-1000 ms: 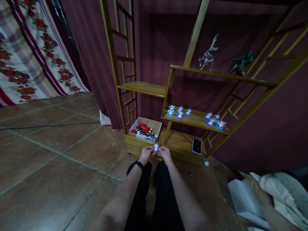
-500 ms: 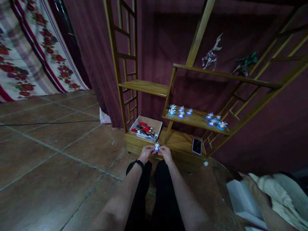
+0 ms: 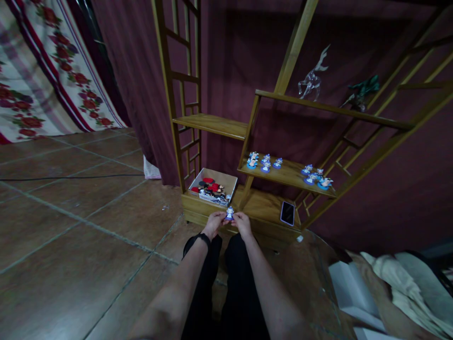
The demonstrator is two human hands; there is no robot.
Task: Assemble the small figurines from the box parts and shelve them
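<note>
Between my two hands is a small white and purple figurine (image 3: 230, 213) on a round purple base, upright. My left hand (image 3: 215, 224) pinches the base from the left, and my right hand (image 3: 242, 223) pinches it from the right. Just beyond them, a white open box (image 3: 231, 185) holds several red, black and white figurines (image 3: 213, 188). Similar purple and blue figurines stand in two groups on the shelf above: one group (image 3: 265, 165) at its left end, the other (image 3: 311, 178) at its right.
The wooden shelf unit (image 3: 212, 125) rises in front of me. A phone (image 3: 288, 213) lies on its lowest board. Higher up stand a clear deer ornament (image 3: 311, 84) and a dark green ornament (image 3: 364, 89). White boxes (image 3: 354, 288) and pale cloth (image 3: 385, 274) lie at right.
The view has shifted slightly. Both hands still hold the figurine at nearly the same place before the box, with no visible change of grip.
</note>
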